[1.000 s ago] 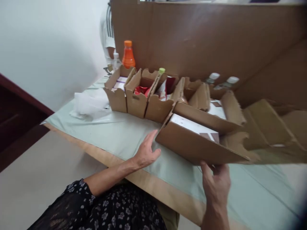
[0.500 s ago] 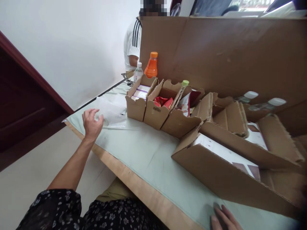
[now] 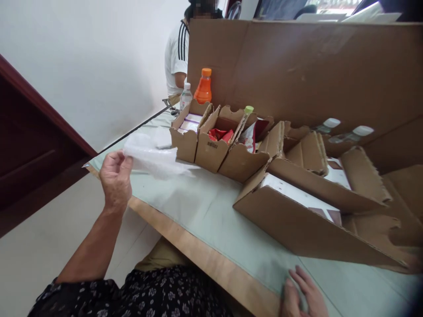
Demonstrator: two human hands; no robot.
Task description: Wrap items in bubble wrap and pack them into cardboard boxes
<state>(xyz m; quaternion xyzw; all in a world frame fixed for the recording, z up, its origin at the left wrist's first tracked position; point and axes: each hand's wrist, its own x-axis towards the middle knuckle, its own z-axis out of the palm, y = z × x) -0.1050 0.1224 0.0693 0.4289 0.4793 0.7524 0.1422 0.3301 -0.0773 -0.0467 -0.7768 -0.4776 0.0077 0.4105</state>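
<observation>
My left hand (image 3: 116, 178) pinches the near left corner of a thin white translucent plastic bag (image 3: 153, 160), lifting it off the pale green tabletop (image 3: 194, 207). More of the bag's sheet hangs to the right, close to the leftmost small cardboard box (image 3: 183, 145). At the bottom right, my right hand (image 3: 302, 293) rests by the table's front edge with its fingers apart and nothing in them. Just beyond it stands a long cardboard box (image 3: 297, 229) with a white carton (image 3: 294, 193) inside.
A row of cardboard boxes holds white cartons, a red packet (image 3: 220, 135) and a red-and-white bag (image 3: 249, 137). Behind stand an orange bottle (image 3: 203, 90), a clear bottle (image 3: 186, 96) and a tall cardboard panel (image 3: 297, 75). A person in a white shirt (image 3: 175, 53) sits beyond.
My left hand has closed on the plastic bag's corner and raised it from the table. The right hand stays near the front edge, its fingers more in view.
</observation>
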